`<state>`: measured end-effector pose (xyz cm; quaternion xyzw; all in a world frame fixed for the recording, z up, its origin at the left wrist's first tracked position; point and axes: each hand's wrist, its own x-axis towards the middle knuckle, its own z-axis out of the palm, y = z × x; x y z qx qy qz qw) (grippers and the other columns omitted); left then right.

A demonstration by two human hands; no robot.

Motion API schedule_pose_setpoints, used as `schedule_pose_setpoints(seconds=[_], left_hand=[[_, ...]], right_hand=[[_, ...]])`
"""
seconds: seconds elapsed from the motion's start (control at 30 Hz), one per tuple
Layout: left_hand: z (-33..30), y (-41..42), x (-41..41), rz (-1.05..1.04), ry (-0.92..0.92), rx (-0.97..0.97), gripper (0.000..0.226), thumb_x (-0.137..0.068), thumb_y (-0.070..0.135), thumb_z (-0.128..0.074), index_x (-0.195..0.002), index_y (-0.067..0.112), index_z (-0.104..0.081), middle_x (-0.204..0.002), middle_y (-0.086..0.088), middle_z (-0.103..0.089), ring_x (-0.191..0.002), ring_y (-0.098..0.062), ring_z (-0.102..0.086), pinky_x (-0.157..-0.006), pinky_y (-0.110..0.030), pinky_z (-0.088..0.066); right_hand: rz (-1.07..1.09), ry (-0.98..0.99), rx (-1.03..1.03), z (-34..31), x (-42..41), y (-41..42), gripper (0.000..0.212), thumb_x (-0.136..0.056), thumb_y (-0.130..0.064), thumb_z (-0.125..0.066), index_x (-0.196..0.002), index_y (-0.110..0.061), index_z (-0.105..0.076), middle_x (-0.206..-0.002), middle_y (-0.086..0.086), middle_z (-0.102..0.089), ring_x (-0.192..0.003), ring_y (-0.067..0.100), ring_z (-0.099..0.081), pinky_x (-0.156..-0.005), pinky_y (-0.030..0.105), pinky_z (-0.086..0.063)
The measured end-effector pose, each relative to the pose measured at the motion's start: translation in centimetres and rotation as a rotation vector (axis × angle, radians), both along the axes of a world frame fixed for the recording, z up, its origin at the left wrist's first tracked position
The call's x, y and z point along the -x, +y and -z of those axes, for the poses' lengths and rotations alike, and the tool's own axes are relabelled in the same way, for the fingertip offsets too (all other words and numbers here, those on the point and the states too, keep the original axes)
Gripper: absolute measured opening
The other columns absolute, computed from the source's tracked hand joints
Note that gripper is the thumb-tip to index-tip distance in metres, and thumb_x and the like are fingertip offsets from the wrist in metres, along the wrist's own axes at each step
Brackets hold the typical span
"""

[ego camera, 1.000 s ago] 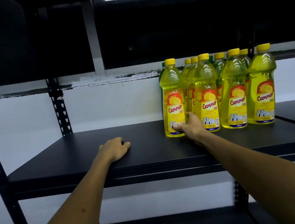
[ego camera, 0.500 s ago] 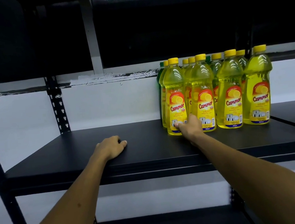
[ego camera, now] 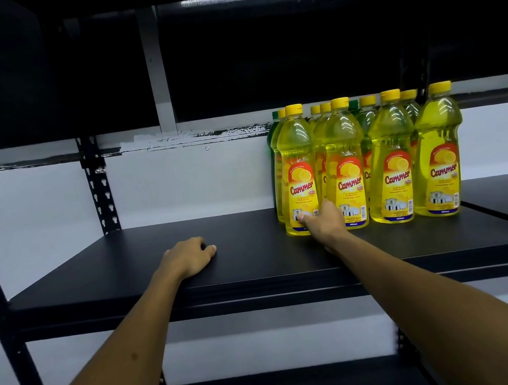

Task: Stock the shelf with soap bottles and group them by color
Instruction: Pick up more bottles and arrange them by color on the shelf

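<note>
While your left hand rests on the black shelf with fingers loosely curled, holding nothing, your right hand grips the base of the leftmost front yellow bottle. It stands upright, touching its yellow neighbours at the shelf's right.

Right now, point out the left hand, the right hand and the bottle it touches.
left hand (ego camera: 190,256), head view, back of the hand.
right hand (ego camera: 324,227), head view, knuckles.
leftmost front yellow bottle (ego camera: 299,168), head view, upper label.

I see a matt black shelf board, smooth; clear glossy plastic on the yellow soap bottles, with printed glossy labels; perforated black metal uprights; scuffed, chipped paint along the wall stripe
</note>
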<state>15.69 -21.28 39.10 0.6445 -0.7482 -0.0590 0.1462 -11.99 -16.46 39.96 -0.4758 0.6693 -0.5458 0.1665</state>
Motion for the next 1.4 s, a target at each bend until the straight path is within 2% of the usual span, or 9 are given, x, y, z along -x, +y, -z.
schedule_pose_setpoints(seconds=[0.17, 0.6, 0.77, 0.87, 0.97, 1.1, 1.2, 1.4], left_hand=[[0.0, 0.2, 0.2, -0.002, 0.004, 0.003, 0.051, -0.099, 0.051, -0.038, -0.135, 0.017, -0.050, -0.138, -0.007, -0.053, -0.123, -0.027, -0.052, -0.106, -0.044, -0.038], [-0.1, 0.4, 0.2, 0.004, -0.023, 0.007, 0.049, -0.099, 0.050, -0.036, -0.132, 0.017, -0.052, -0.134, -0.008, -0.056, -0.119, -0.027, -0.054, -0.104, -0.046, -0.040], [-0.6, 1.3, 1.1, 0.017, -0.070, 0.102, 0.038, -0.098, 0.036, -0.040, -0.124, 0.012, -0.055, -0.126, -0.011, -0.059, -0.109, -0.029, -0.057, -0.094, -0.042, -0.047], [-0.9, 1.4, 2.2, 0.041, -0.044, 0.130, 0.035, -0.097, 0.025, -0.042, -0.128, 0.012, -0.053, -0.130, -0.011, -0.056, -0.112, -0.029, -0.055, -0.093, -0.041, -0.047], [-0.5, 1.1, 3.1, 0.096, 0.030, 0.067, 0.045, -0.098, 0.039, -0.046, -0.136, 0.015, -0.050, -0.137, -0.011, -0.053, -0.119, -0.029, -0.053, -0.099, -0.042, -0.045], [-0.1, 0.9, 3.1, 0.111, 0.045, -0.009, 0.060, -0.092, 0.063, -0.044, -0.132, 0.019, -0.055, -0.130, -0.006, -0.058, -0.115, -0.025, -0.056, -0.099, -0.042, -0.045], [-0.1, 0.8, 3.0, 0.108, 0.061, -0.005, 0.060, -0.090, 0.064, -0.045, -0.129, 0.021, -0.057, -0.124, -0.006, -0.060, -0.109, -0.024, -0.057, -0.097, -0.042, -0.047], [0.0, 0.8, 3.0, 0.108, 0.057, 0.005, 0.061, -0.091, 0.063, -0.045, -0.131, 0.020, -0.056, -0.125, -0.007, -0.060, -0.109, -0.025, -0.058, -0.096, -0.043, -0.047]], right_hand=[[-0.034, -0.004, 0.010, -0.1, 0.1, 0.1, 0.039, -0.088, -0.020, -0.070, -0.118, -0.004, -0.053, -0.121, 0.014, -0.061, -0.112, 0.030, -0.058, -0.087, 0.037, -0.048], [-0.023, 0.011, 0.014, 0.0, 0.0, 0.0, 0.040, -0.087, -0.021, -0.070, -0.119, -0.003, -0.052, -0.120, 0.014, -0.061, -0.110, 0.030, -0.058, -0.088, 0.038, -0.049], [0.003, 0.040, 0.012, 0.0, -0.2, 0.1, 0.042, -0.086, -0.024, -0.071, -0.119, -0.005, -0.052, -0.118, 0.013, -0.062, -0.109, 0.029, -0.059, -0.084, 0.037, -0.050], [0.007, 0.047, 0.017, 0.0, -0.1, 0.2, 0.043, -0.086, -0.025, -0.072, -0.118, -0.005, -0.053, -0.117, 0.013, -0.062, -0.108, 0.029, -0.060, -0.081, 0.036, -0.049], [0.001, 0.047, 0.018, 0.0, 0.0, 0.3, 0.043, -0.085, -0.025, -0.072, -0.118, -0.005, -0.052, -0.117, 0.013, -0.062, -0.108, 0.029, -0.059, -0.078, 0.034, -0.047], [-0.011, 0.019, 0.035, 0.1, 0.2, 0.4, 0.045, -0.084, -0.024, -0.074, -0.118, -0.005, -0.052, -0.117, 0.012, -0.063, -0.108, 0.029, -0.060, -0.083, 0.037, -0.049], [-0.018, 0.006, 0.039, 0.0, 0.2, 0.4, 0.044, -0.083, -0.023, -0.075, -0.117, -0.005, -0.052, -0.116, 0.012, -0.063, -0.107, 0.029, -0.060, -0.083, 0.037, -0.050], [-0.044, -0.018, 0.072, -0.3, -0.1, 0.4, 0.049, -0.080, -0.020, -0.077, -0.121, -0.008, -0.051, -0.116, 0.010, -0.062, -0.106, 0.028, -0.060, -0.082, 0.036, -0.049]])
